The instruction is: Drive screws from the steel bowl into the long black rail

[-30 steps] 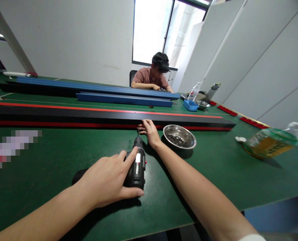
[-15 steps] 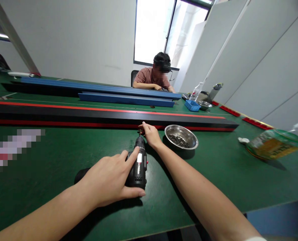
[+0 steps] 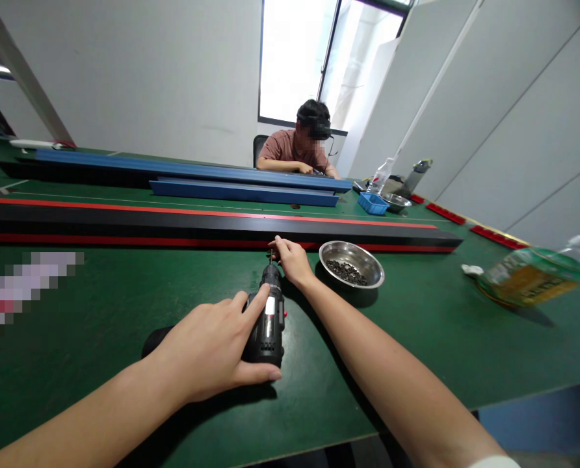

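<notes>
My left hand (image 3: 212, 351) is wrapped round a black cordless screwdriver (image 3: 268, 320) that lies low over the green table (image 3: 99, 312), its bit pointing at the long black and red rail (image 3: 173, 227). My right hand (image 3: 292, 260) is at the bit's tip by the rail's near edge, fingers pinched together on something too small to make out. A steel bowl (image 3: 351, 264) of small dark screws stands just right of that hand.
Blue rails (image 3: 241, 192) lie farther back. A person in a reddish shirt (image 3: 297, 149) sits at the far side. A blue tray (image 3: 372, 203), another bowl and bottles are at the back right. A plastic bottle (image 3: 528, 276) lies at the right edge.
My right hand's fingers have closed from a looser hold into a pinch at the bit's tip. The left hand and screwdriver have hardly moved.
</notes>
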A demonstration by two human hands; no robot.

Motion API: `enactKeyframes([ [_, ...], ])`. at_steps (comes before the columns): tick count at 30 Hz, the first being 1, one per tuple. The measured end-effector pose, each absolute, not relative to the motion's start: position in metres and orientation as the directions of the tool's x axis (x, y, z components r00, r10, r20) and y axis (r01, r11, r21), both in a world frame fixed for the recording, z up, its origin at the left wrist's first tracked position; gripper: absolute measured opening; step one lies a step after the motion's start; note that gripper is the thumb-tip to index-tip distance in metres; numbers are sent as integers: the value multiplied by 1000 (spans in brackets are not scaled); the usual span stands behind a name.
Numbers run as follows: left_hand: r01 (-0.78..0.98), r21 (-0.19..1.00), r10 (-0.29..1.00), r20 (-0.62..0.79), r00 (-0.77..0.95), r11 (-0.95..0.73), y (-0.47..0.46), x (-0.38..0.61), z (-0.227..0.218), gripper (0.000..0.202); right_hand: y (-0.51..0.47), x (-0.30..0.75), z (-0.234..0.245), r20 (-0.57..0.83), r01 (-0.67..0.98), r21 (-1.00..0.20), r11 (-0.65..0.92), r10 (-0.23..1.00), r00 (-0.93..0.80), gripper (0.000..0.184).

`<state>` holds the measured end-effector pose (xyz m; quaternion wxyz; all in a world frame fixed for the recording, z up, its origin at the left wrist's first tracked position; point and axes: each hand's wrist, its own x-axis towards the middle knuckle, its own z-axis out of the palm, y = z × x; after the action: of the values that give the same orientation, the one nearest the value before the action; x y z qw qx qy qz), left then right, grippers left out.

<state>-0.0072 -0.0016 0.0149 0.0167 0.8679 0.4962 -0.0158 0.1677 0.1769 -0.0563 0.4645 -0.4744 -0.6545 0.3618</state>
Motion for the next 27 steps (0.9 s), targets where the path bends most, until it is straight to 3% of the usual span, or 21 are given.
enactKeyframes([
  [15,868,22,865,-63,497,-497,-2,-7,16,105,178,168,-58,320,422,-842,336,941,-110,47],
  [27,861,15,860,-53,508,-508,-3,-7,17,105,173,167,-52,278,339,-892,299,954,-110,48],
])
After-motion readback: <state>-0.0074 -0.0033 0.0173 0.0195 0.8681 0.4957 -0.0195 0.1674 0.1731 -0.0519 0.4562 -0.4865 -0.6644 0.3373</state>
